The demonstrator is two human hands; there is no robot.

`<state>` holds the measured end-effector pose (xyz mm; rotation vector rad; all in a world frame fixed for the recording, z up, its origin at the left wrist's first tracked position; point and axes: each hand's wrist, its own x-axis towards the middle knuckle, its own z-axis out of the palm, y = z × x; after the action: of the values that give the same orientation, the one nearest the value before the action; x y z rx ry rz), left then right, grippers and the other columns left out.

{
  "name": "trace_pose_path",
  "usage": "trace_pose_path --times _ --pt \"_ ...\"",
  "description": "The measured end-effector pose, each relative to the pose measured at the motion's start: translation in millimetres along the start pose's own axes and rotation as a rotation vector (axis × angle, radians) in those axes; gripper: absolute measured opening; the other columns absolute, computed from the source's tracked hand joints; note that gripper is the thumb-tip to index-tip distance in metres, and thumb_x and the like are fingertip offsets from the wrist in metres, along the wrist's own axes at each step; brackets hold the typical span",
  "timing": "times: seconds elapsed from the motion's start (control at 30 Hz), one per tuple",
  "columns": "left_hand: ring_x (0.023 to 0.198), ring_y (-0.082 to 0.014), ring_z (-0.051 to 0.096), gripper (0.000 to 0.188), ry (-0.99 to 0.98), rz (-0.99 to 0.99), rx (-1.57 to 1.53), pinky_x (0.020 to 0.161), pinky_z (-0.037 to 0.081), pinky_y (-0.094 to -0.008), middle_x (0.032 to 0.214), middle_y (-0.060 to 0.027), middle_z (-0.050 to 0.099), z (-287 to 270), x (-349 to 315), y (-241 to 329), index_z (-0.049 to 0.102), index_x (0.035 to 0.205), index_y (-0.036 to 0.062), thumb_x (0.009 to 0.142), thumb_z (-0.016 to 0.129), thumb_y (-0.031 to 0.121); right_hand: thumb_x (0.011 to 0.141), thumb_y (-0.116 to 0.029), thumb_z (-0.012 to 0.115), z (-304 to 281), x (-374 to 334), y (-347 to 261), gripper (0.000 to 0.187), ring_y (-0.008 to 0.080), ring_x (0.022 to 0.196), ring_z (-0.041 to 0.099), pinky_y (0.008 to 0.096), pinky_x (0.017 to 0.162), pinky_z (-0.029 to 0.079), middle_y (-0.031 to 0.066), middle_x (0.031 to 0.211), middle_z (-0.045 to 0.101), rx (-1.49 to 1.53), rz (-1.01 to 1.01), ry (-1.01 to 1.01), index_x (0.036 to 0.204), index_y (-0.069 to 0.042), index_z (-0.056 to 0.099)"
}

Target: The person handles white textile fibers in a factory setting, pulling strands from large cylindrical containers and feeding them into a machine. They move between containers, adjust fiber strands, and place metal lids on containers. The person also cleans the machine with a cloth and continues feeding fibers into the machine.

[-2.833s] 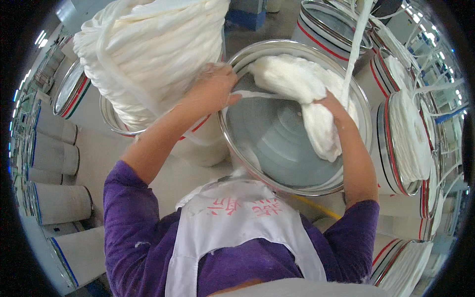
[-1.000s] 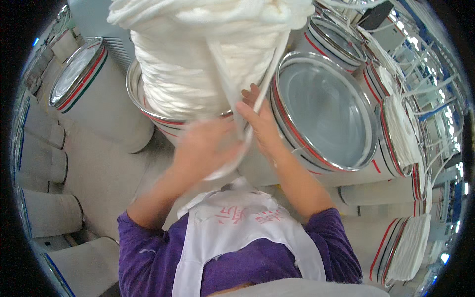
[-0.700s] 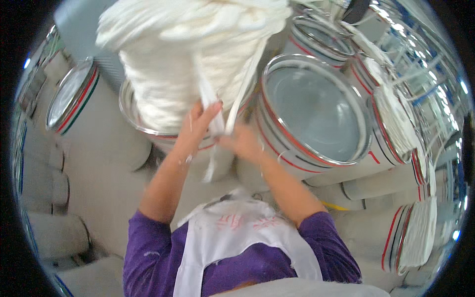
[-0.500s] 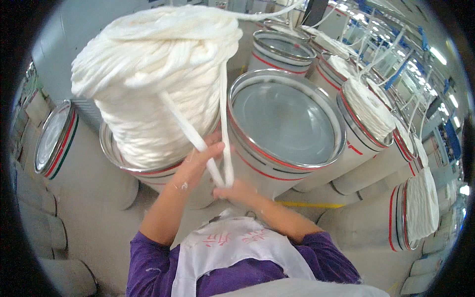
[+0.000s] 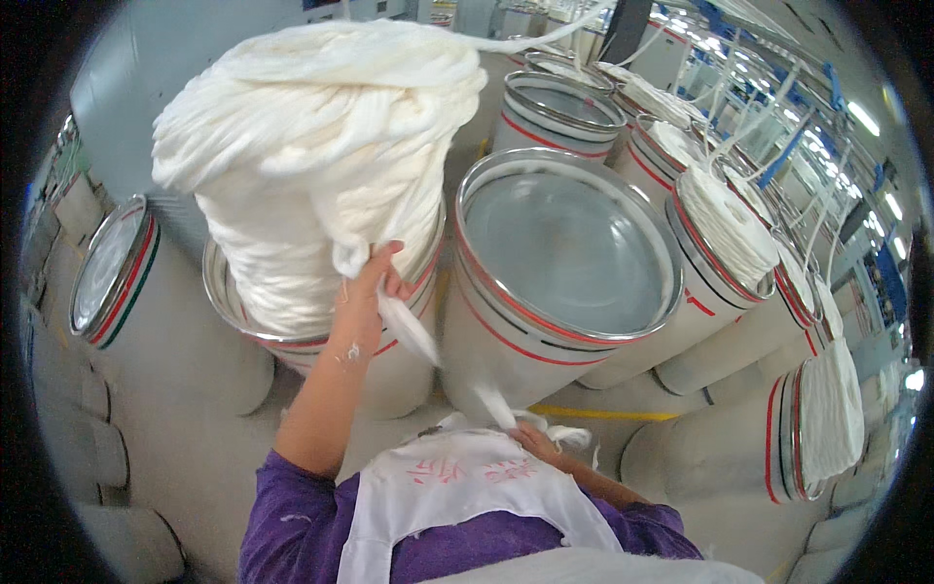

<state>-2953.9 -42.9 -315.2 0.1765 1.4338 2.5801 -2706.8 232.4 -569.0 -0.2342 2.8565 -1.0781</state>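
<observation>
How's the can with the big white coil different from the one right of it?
The left can holds a tall white coil rising above its rim; the right can shows a grey disc inside. The coil hides the left can's far rim; the right can's rim shows all round. The left hand is in front of the left can, not the right can. Both have pale walls, shiny rims and red bands.

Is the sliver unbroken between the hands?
No, a gap separates the sliver tail below the left hand from the tuft in the right hand.
</observation>
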Motion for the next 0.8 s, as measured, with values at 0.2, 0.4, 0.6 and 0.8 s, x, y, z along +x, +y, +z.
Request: trace_pose_path --times 0.2,0.4,0.6,0.8 --pt "0.095 -0.0214 0.065 0.064 -0.009 -0.144 0.046 0.085 0.052 -0.0338 0.101 -0.0136 0.067 -9.7 -22.0 -18.7 0.040 0.140 -0.0043 0.088 0.063 0.025 0.093 -0.023 0.054 29.5 -52.1 58.0 0.038 0.0366 0.111 0.058 0.0458 0.095 0.044 0.0210 0.117 0.062 0.214 0.075 -0.336 0.123 -0.002 0.059" --pt "0.098 -0.0203 0.065 0.055 0.000 -0.119 0.050 0.091 0.048 -0.0327 0.105 -0.0137 0.067 -22.4 -40.6 -29.8 0.049 0.132 -0.0066 0.089 0.061 0.026 0.093 -0.023 0.052 -0.2 -42.2 74.1 0.039 0.0359 0.111 0.058 0.0451 0.096 0.044 0.0206 0.119 0.062 0.110 0.118 -0.538 0.124 -0.002 0.059" --pt "0.091 -0.0197 0.065 0.045 0.026 -0.144 0.018 0.087 0.049 -0.0325 0.098 -0.0130 0.066 -39.1 -54.1 -23.1 0.052 0.126 -0.0052 0.091 0.059 0.022 0.093 -0.023 0.051 -2.0 -12.2 70.3 0.040 0.0351 0.111 0.058 0.0444 0.097 0.044 0.0202 0.121 0.062 0.029 -0.010 -0.562 0.126 -0.002 0.059" --pt "0.089 -0.0193 0.065 0.044 0.046 -0.145 0.003 0.087 0.049 -0.0314 0.098 -0.0126 0.067 -44.4 -55.9 -29.7 0.053 0.124 -0.0053 0.091 0.059 0.023 0.094 -0.024 0.049 -42.1 38.7 36.5 0.037 0.0343 0.111 0.058 0.0432 0.100 0.043 0.0193 0.121 0.062 0.294 0.372 -0.384 0.120 -0.002 0.063"
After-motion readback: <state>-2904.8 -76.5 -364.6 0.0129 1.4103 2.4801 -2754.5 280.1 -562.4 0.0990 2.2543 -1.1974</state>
